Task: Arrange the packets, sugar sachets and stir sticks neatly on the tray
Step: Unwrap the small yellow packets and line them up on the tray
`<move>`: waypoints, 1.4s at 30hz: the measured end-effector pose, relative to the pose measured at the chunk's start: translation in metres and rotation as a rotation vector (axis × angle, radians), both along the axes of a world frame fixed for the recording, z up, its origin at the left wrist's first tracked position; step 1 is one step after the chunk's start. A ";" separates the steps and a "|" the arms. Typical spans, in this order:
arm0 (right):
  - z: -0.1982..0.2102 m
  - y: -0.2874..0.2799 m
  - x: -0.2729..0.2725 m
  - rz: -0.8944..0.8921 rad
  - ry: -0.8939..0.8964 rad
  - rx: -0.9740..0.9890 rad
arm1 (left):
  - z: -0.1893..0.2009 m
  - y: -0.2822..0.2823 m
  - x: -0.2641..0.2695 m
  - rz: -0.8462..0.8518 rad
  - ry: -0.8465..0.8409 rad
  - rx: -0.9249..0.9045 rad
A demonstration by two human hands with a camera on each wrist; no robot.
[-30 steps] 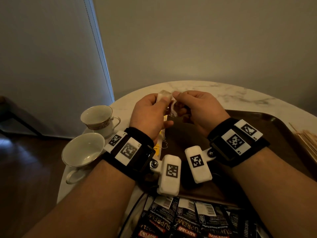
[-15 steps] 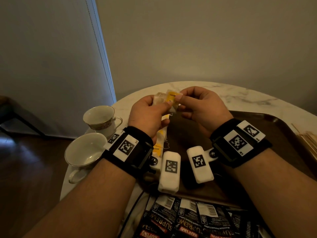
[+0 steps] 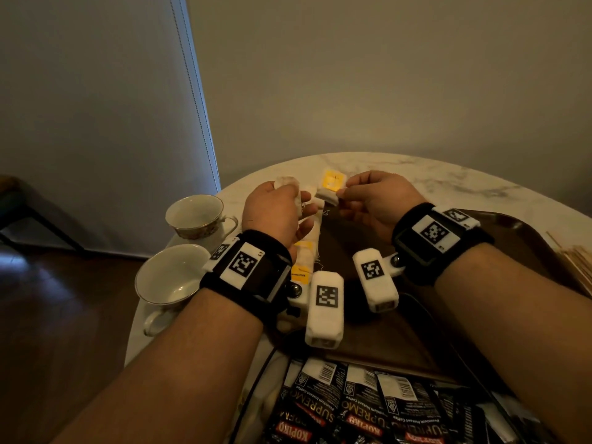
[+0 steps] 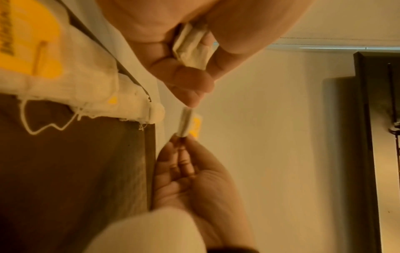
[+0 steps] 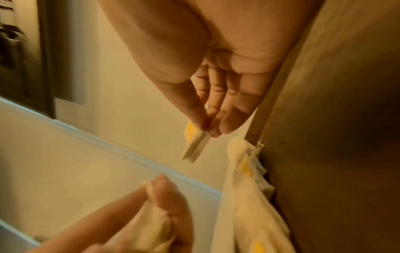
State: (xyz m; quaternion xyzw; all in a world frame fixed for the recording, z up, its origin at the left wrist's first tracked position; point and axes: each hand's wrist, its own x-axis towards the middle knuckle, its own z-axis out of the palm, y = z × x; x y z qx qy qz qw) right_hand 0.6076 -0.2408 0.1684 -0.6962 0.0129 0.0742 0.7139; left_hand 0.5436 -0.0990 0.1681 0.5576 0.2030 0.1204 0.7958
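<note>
Above the tray's far left corner, my left hand [image 3: 299,201] grips a crumpled white sachet [image 4: 190,46] in its curled fingers. My right hand [image 3: 343,196] pinches a thin stack of white sachets with a yellow tag [image 3: 330,189] between thumb and fingertips, a short gap away from the left hand. The same stack [image 5: 195,148] shows edge-on in the right wrist view. A row of white sachets with yellow tags [image 3: 304,254] lies along the left edge of the brown tray [image 3: 416,325]. Black coffee packets [image 3: 355,408] lie at the near edge. Stir sticks [image 3: 575,262] lie at the far right.
Two white teacups [image 3: 195,214] [image 3: 169,277] stand on the round marble table [image 3: 448,184] left of the tray. A loose white thread [image 4: 43,126] trails from the sachet row onto the tray. A wall rises behind the table.
The hands, joined over one bundle a second ago, have drawn apart. My right hand now holds the yellow-tagged stack on its own while the left keeps a white sachet.
</note>
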 end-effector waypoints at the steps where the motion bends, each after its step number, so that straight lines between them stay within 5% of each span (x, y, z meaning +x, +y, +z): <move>1: -0.003 0.001 0.005 0.000 0.030 -0.027 | 0.000 0.000 0.000 0.001 -0.001 0.006; 15: -0.031 0.023 0.043 0.082 0.073 -0.365 | -0.002 0.004 0.004 0.009 -0.008 0.051; 28: -0.037 0.020 0.049 0.009 0.092 -0.172 | 0.002 0.001 0.000 -0.032 -0.011 0.014; 36: -0.003 0.017 0.013 0.003 0.136 -0.070 | 0.003 -0.001 -0.004 -0.085 0.024 -0.020; 42: 0.014 -0.004 -0.024 0.234 -0.031 -0.063 | -0.003 -0.005 -0.006 -0.183 0.010 0.082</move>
